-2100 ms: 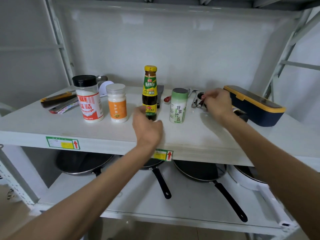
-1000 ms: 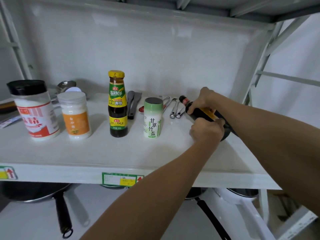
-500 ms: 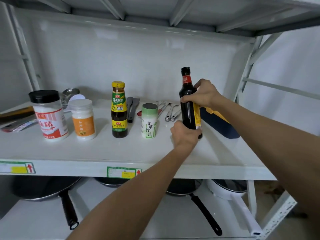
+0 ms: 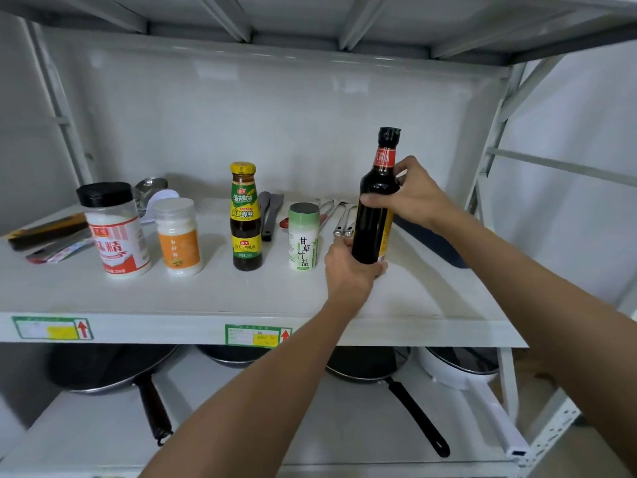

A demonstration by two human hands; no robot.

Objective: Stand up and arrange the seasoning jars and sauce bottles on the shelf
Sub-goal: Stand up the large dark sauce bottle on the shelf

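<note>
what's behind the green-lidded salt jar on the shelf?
Behind the salt jar, toward the back wall, lie metal utensils and something red poking out at its left. Dark spatulas lie further left. The jar covers the rest, so what the red thing is stays unclear.

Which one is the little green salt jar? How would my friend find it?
Look along the white shelf at the row of standing jars. Between the yellow-capped sauce bottle and the tall dark bottle stands the salt jar: shortest there, green-topped, with black characters.
</note>
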